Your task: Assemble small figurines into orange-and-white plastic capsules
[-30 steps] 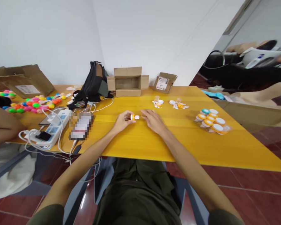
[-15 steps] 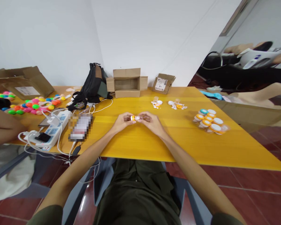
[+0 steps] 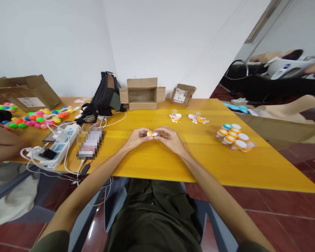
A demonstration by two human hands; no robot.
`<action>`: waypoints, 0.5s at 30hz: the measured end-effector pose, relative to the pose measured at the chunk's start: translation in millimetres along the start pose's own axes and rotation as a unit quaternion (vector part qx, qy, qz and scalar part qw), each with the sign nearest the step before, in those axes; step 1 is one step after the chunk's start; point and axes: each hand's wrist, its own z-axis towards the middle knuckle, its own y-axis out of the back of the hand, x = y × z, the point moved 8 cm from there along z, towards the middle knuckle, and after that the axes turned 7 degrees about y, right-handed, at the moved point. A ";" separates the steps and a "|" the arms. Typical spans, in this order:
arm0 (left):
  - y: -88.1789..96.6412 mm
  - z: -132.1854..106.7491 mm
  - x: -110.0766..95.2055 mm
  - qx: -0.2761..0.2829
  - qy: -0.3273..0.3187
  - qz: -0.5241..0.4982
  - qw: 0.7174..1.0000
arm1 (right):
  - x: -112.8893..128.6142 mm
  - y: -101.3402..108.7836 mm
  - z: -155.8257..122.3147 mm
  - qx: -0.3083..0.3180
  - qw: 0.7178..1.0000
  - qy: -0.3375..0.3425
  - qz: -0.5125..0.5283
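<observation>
Over the middle of the table, a small clear plastic jar (image 3: 154,134) with a white and orange lid lies sideways between my two hands. My left hand (image 3: 136,138) is closed on its lid end. The clear end sits in the closed fingers of my right hand (image 3: 170,137), which partly cover it. White bits show inside the jar. Beyond my right hand, a small pile of white pieces and a cap (image 3: 176,117) lies beside another pile with an orange ring (image 3: 200,120). Farther right stands a cluster of similar lidded jars (image 3: 233,137) with white, orange and teal tops.
An open cardboard box (image 3: 142,98) and a smaller box (image 3: 183,95) stand by the wall. On the left are a black backpack (image 3: 102,92), a power strip (image 3: 64,143) with cables, a phone (image 3: 90,142) and colourful plastic balls (image 3: 39,119). Another person's arm (image 3: 5,140) rests at the left.
The jar has turned slightly between my fingers. Both hands stay in nearly the same place, still holding it.
</observation>
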 end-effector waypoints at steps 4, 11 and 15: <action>-0.9 -1.4 -1.5 0.003 0.004 0.005 1.000 | -1.2 0.4 0.1 -0.002 1.000 -0.010 -0.020; -0.6 -1.2 -0.1 -0.001 0.000 0.011 1.000 | 1.2 1.5 0.3 -0.007 0.999 -0.006 -0.051; -1.3 -1.0 -0.9 0.006 -0.008 0.020 1.000 | 3.4 1.1 0.2 -0.007 0.998 0.000 -0.058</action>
